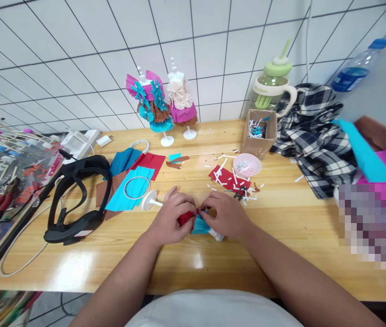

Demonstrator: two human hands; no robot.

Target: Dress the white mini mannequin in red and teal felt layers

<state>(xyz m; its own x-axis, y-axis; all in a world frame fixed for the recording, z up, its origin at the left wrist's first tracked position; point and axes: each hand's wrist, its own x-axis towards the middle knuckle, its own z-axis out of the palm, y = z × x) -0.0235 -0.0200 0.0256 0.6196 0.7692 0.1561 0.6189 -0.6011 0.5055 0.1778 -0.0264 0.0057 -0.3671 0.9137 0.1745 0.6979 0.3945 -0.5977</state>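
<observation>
A miniature dress form lies on its side in front of me, its white round base (148,200) pointing left. Red material (185,218) and turquoise material (200,225) cover its body, and a bit of white shows at the right end. My left hand (175,218) is closed around the red part. With the fingertips of my right hand (225,214) I pinch the material where red meets turquoise; the exact pinch point is partly hidden. Just beyond my right hand, small dark-handled scissors (240,193) lie among white paper strips.
Two dressed miniature forms (153,102) stand by the tiled wall. Folded coloured sheets (118,200), tape rolls (137,187) and a black headset (77,200) lie left. Rightward are a pink dish (247,165), cardboard box (259,141), green-lidded cup (272,86), plaid cloth (315,122) and bottle (352,77).
</observation>
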